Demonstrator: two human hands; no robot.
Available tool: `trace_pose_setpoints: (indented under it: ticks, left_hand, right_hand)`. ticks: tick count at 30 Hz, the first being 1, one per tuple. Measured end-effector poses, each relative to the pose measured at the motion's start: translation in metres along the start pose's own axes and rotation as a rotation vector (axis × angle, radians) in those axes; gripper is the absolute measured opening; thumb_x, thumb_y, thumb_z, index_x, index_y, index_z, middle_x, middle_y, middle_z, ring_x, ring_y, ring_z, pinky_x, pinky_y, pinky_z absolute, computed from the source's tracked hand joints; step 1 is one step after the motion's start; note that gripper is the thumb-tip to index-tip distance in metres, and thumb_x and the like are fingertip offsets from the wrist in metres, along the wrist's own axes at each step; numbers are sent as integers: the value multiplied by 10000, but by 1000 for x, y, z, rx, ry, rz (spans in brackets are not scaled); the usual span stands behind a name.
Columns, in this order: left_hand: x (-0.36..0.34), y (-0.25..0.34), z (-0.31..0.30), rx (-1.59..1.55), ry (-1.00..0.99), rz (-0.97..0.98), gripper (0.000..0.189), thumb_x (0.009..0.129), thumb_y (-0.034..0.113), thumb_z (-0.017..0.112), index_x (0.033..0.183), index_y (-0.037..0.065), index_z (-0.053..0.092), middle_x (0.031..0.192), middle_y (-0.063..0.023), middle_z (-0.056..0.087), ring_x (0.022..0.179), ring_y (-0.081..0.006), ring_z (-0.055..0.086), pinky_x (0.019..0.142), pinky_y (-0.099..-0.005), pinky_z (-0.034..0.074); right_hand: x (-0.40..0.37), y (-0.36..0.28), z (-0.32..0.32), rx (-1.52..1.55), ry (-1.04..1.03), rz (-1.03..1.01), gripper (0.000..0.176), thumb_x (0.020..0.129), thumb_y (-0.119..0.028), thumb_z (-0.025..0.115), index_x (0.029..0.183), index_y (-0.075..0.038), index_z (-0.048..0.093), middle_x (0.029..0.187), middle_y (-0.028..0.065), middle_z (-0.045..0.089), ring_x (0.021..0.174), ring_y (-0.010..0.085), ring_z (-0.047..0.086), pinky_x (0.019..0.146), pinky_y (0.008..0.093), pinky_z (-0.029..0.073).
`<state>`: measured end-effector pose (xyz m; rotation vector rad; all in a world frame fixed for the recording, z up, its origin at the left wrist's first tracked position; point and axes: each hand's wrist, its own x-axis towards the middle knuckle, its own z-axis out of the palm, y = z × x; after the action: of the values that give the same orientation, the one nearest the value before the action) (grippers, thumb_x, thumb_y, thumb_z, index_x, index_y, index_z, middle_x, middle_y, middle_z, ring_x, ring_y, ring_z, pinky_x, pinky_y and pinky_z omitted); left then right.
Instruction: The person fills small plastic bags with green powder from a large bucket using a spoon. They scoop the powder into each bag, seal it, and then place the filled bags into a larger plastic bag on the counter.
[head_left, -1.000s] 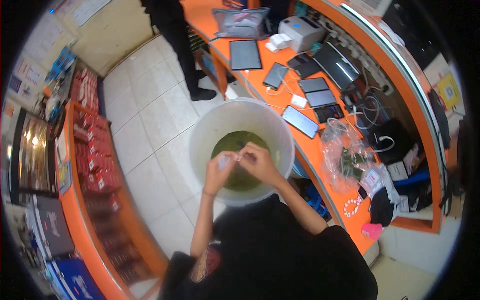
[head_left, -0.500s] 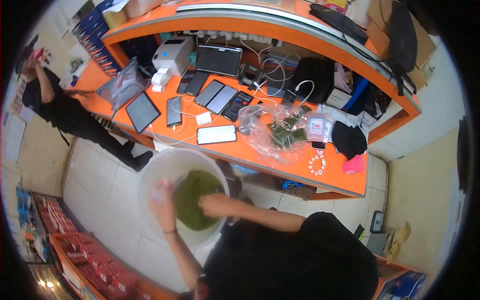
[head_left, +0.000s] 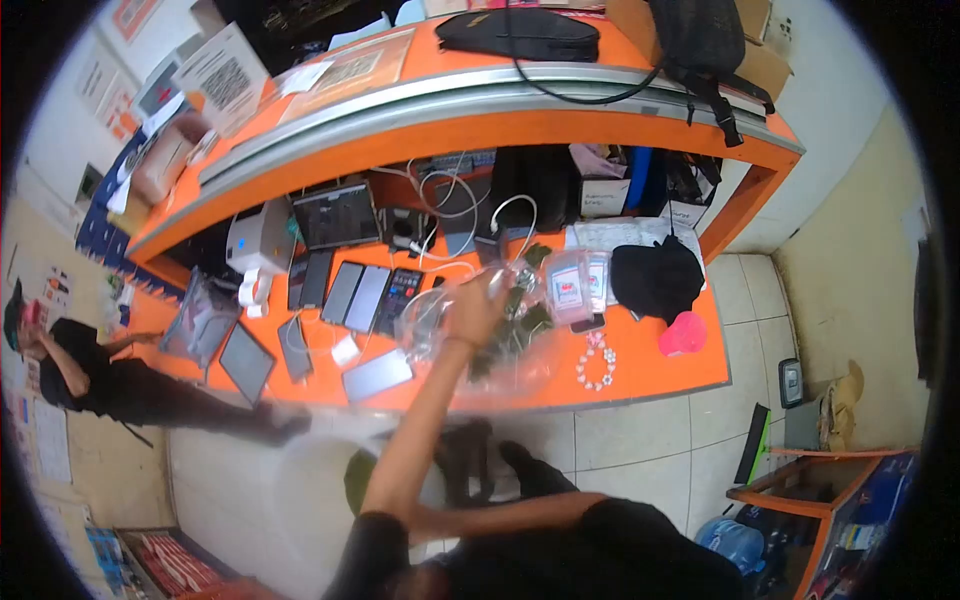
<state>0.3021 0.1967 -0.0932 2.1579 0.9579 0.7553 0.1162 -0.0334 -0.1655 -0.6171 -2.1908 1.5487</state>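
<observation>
Left hand (head_left: pixel 475 312) is touching clear plastic bag (head_left: pixel 524 366) of leaves (head_left: pixel 537 318), center frame, grip unclear; right hand is hiding, can't tell state; hands apart. Leftward bag drag could be pushing smartphone (head_left: pixel 378 376) off counter (head_left: pixel 640 385).

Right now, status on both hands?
Left hand at clear plastic bag, grip unclear. Right hand hidden behind left forearm. Pale phone, beaded bracelet close by.
</observation>
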Motion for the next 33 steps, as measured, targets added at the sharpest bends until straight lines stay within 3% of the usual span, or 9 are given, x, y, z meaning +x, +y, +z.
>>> trace_pose_setpoints:
  ticks: [2, 8, 13, 15, 18, 20, 23, 28, 33]
  left_hand:
    - [48, -13, 52, 267, -120, -90, 365, 836, 231, 671, 1155, 56, 654, 953, -243, 691, 881, -414, 676, 771, -485, 541]
    - [106, -65, 153, 354, -147, -73, 486, 828, 276, 673, 1267, 90, 584, 992, -232, 691, 921, -425, 666, 816, -500, 545]
    - [104, -61, 137, 566, -221, -128, 380, 817, 252, 691, 1146, 72, 631, 988, -201, 690, 886, -400, 672, 788, -487, 548]
    - [88, -43, 111, 366, 85, 100, 314, 826, 237, 689, 1093, 76, 654, 983, -196, 688, 875, -395, 669, 767, -483, 542]
    - [28, 6, 56, 283, 87, 93, 282, 834, 213, 681, 1083, 82, 672, 983, -205, 684, 877, -396, 663, 754, -475, 537]
    - [-12, -3, 38, 510, -168, -79, 301, 828, 249, 690, 1079, 82, 683, 940, -208, 688, 839, -394, 666, 730, -466, 536]
    - [-31, -27, 25, 444, -302, -7, 327, 821, 282, 699, 1053, 53, 686, 885, -227, 687, 783, -408, 667, 714, -484, 532]
    - [31, -27, 86, 160, -180, -335, 377, 840, 357, 639, 946, 2, 705, 861, -287, 678, 837, -444, 670, 769, -507, 529]
    - [50, -56, 131, 233, -36, -257, 417, 844, 393, 645, 1033, 24, 689, 857, -289, 675, 850, -426, 678, 750, -489, 527]
  right_hand:
    - [9, 19, 34, 64, 102, -135, 518, 987, -324, 473, 1422, -50, 414, 1520, 173, 361, 1390, 328, 364, 1146, 443, 291]
    - [22, 53, 52, 164, 207, -281, 520, 992, -336, 468, 1431, -63, 406, 1523, 162, 357, 1396, 317, 353, 1150, 439, 282]
    - [34, 55, 58, 215, 225, -342, 522, 997, -347, 463, 1438, -74, 399, 1526, 153, 353, 1402, 308, 343, 1153, 435, 275]
    - [42, 53, 62, 225, 227, -357, 523, 999, -351, 461, 1440, -79, 396, 1527, 149, 352, 1404, 305, 339, 1154, 434, 273]
    - [48, 50, 67, 238, 218, -369, 524, 1002, -358, 458, 1445, -85, 392, 1529, 144, 350, 1408, 299, 334, 1156, 431, 268]
    - [49, 50, 70, 237, 213, -367, 525, 1004, -362, 457, 1447, -90, 390, 1530, 140, 348, 1410, 296, 330, 1158, 430, 266]
    - [50, 52, 75, 223, 204, -361, 526, 1006, -368, 454, 1452, -96, 385, 1531, 135, 346, 1414, 290, 324, 1159, 427, 261]
    - [47, 61, 87, 198, 189, -334, 528, 1011, -379, 449, 1458, -107, 379, 1534, 126, 343, 1419, 282, 315, 1163, 424, 254]
    - [35, 72, 87, 171, 196, -304, 530, 1016, -390, 444, 1465, -118, 372, 1537, 117, 339, 1425, 273, 306, 1166, 420, 247]
